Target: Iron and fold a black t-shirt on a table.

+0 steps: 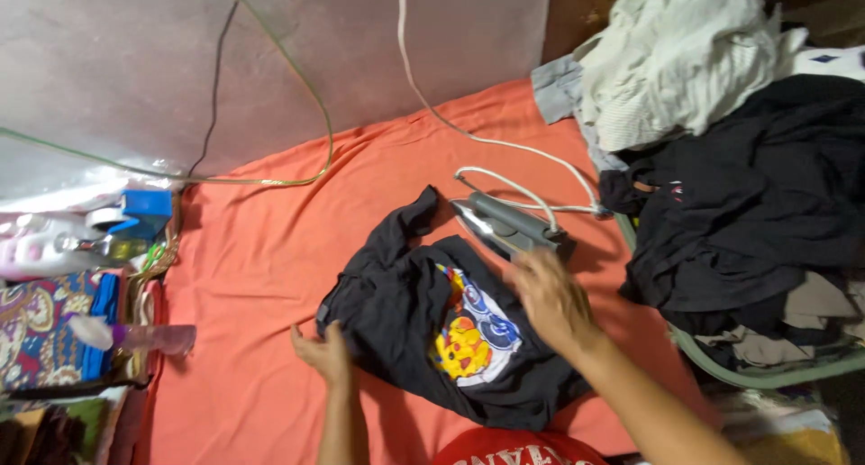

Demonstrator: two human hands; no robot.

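Observation:
A small black T-shirt (405, 321) with a yellow and blue cartoon print (468, 334) lies crumpled on an orange cloth surface (261, 249). My left hand (323, 352) rests at the shirt's left edge, fingers touching the fabric. My right hand (551, 301) hovers blurred over the shirt's right side with its fingers apart, just in front of a grey clothes iron (509, 226). The iron lies on the orange cloth beyond the shirt, its white cord (505, 145) running up to the wall.
A heap of dark clothes (748, 213) and pale clothes (676, 59) fills a green basket (766, 375) at the right. At the left stand a spray bottle (135, 337), patterned fabric (40, 325) and small items. Green and black wires (270, 77) hang on the wall.

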